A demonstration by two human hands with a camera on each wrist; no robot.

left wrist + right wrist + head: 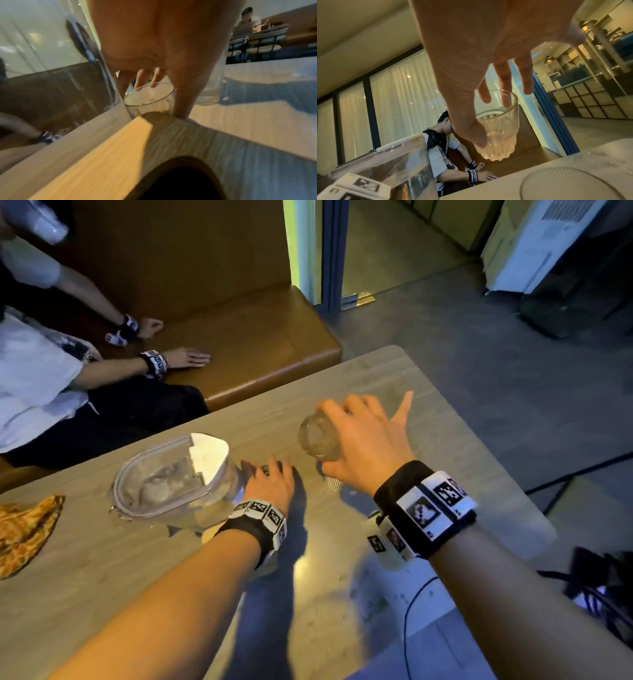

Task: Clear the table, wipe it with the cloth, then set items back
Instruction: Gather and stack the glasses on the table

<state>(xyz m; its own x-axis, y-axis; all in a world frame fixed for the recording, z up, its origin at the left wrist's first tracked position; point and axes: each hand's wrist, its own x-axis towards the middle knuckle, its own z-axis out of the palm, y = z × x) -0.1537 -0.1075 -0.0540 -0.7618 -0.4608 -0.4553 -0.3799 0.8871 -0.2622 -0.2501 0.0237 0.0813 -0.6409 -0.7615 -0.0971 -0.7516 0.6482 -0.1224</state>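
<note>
A ribbed glass (320,438) is held clear of the tabletop (394,378) in the right hand (368,440) grip; a second glass (149,100) is pinched by the left hand (270,484). Clearing is judged under way; both must be carried off before the cloth (25,532) is taken up.

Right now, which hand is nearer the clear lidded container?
Left. The left hand is right beside the container, on a glass; the right hand holds another glass farther right.

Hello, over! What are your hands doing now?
Right hand holds ribbed glass, lifted. Left hand grips smooth glass on table. Big jar beside left hand.
</note>
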